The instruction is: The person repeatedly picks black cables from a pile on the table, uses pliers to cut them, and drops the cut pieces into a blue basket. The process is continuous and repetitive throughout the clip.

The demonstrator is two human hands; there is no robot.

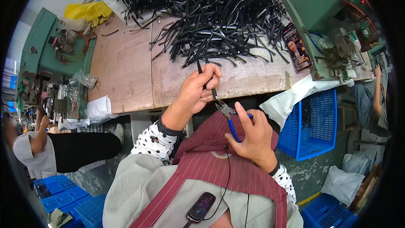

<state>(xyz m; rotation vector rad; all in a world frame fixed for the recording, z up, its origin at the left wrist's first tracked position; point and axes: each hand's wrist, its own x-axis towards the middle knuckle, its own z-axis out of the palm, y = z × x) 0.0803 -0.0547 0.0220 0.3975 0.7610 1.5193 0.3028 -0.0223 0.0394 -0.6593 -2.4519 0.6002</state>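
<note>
My left hand is closed on a pair of thin black strips that look like eyeglass temples. Their upper ends stick out above the fingers, and one lower end with a small metal tip points down. Blue-handled cutting pliers rest in my right hand, fingers wrapped around the handles. The jaws are right by that metal tip; whether they touch it I cannot tell. Behind my left hand, a large heap of similar black temples covers the far side of the table.
The wooden table has a green machine on its left and another green machine on its right. A blue crate stands below at the right, beside white plastic sheeting. Other people are at both sides.
</note>
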